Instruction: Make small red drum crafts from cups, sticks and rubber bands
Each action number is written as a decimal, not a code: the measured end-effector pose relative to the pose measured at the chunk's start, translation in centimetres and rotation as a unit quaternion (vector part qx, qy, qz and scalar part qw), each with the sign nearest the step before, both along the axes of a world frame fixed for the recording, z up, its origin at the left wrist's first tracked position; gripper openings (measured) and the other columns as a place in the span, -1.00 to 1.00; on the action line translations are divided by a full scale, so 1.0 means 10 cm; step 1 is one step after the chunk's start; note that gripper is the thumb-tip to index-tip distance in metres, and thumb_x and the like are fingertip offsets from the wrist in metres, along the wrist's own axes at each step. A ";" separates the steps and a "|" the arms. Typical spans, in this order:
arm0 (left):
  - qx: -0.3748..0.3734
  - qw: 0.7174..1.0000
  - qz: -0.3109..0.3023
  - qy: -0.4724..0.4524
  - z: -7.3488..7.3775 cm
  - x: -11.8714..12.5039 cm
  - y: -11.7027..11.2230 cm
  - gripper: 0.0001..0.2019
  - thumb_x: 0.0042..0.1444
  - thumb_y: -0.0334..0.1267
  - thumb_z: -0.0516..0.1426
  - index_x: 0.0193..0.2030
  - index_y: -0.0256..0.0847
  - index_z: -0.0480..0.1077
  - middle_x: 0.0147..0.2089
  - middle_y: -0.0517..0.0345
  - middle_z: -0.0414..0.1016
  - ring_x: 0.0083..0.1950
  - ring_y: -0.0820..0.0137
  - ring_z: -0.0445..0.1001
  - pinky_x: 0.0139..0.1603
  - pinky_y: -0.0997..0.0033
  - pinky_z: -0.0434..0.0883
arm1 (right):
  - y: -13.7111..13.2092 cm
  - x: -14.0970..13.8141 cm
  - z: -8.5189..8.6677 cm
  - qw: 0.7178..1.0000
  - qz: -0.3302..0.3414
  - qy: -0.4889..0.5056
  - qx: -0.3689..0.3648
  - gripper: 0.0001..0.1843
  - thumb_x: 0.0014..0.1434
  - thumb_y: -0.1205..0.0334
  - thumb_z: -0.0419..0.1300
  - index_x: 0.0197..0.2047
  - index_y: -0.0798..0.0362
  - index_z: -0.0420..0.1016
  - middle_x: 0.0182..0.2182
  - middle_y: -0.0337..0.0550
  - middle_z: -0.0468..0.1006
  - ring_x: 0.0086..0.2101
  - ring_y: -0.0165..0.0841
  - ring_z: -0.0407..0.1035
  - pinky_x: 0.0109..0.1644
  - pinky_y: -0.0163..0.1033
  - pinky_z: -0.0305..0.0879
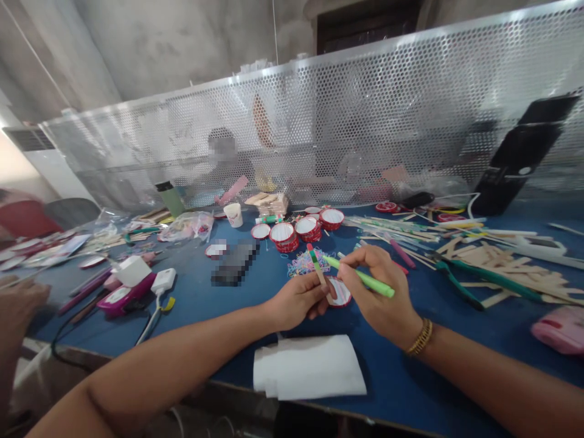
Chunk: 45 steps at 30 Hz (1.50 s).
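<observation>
My left hand [294,301] pinches a flat wooden craft stick [319,271], tilted upward, with red, white and green bands at its top end. In my right hand [383,298], closed like a writing grip, is a light green marker [374,284], its tip close to the coloured end of the stick. Whether the tip touches the wood I cannot tell. Below and between the hands lies a small round white disc with a red rim [341,293], partly hidden. A pile of colourful rubber bands [301,263] sits just behind my left hand.
Small red-rimmed drums [283,236] stand at the back middle. Loose craft sticks [495,267] and green-handled pliers [460,286] lie to the right. Folded white paper [312,367] rests at the front edge. A perforated metal screen [292,134] borders the table; another person's hand [20,304] is at far left.
</observation>
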<state>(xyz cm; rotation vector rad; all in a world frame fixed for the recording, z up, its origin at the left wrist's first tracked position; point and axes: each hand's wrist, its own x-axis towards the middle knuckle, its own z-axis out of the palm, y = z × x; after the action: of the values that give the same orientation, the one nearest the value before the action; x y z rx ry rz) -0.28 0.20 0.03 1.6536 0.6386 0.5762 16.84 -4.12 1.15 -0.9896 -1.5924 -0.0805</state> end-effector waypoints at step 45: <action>0.022 0.998 0.013 -0.058 0.08 0.18 0.00 -0.52 0.13 0.23 0.07 -0.38 -0.22 0.23 -0.58 0.33 0.22 -0.63 0.59 0.16 -0.63 0.54 0.13 | 0.07 -0.01 0.19 0.992 0.089 0.051 -0.067 -0.88 0.22 0.22 0.14 -0.37 -0.01 0.37 -0.46 -0.22 0.44 -0.41 -0.31 0.33 -0.29 -0.14 0.25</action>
<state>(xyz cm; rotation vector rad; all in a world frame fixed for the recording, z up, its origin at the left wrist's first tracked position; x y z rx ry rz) 1.53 0.24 0.83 1.6425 0.5672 0.7042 16.76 -3.46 3.05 -0.9350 -1.6009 0.1987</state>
